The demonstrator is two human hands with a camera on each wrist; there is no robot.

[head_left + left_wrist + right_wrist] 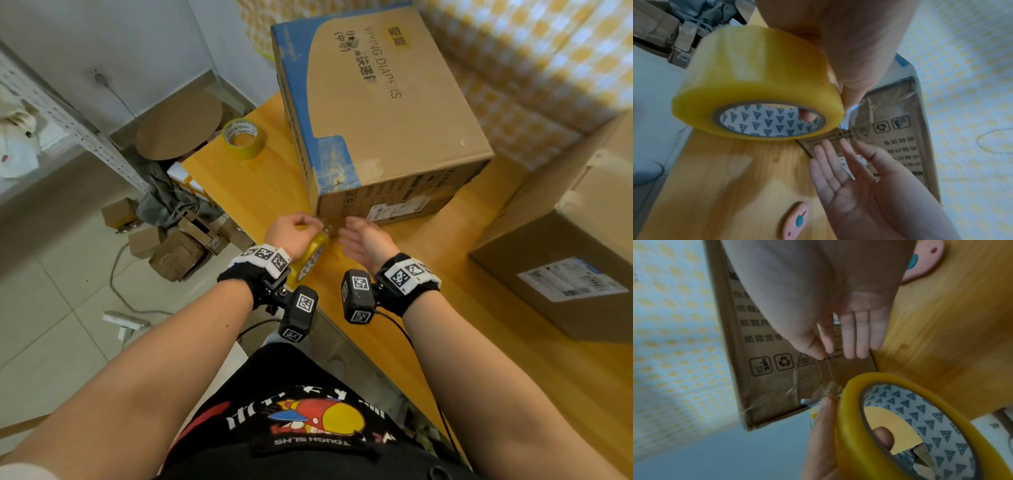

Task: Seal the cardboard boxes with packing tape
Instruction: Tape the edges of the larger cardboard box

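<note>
- Left hand point(295, 231) grips the yellow packing tape roll point(756, 84), a finger hooked through its core, right at the near lower corner of the diaper carton point(383, 113).
- Right hand point(363, 238), as I see it, is flat with straight fingers point(861, 337) against the carton's near face, beside a crinkled clear strip of tape point(828, 389).
- I see the carton on the wooden table point(260, 185); a second tape roll point(244, 137) sits to its left.
- I spot a pink box cutter point(796, 221) lying near my hands.
</note>
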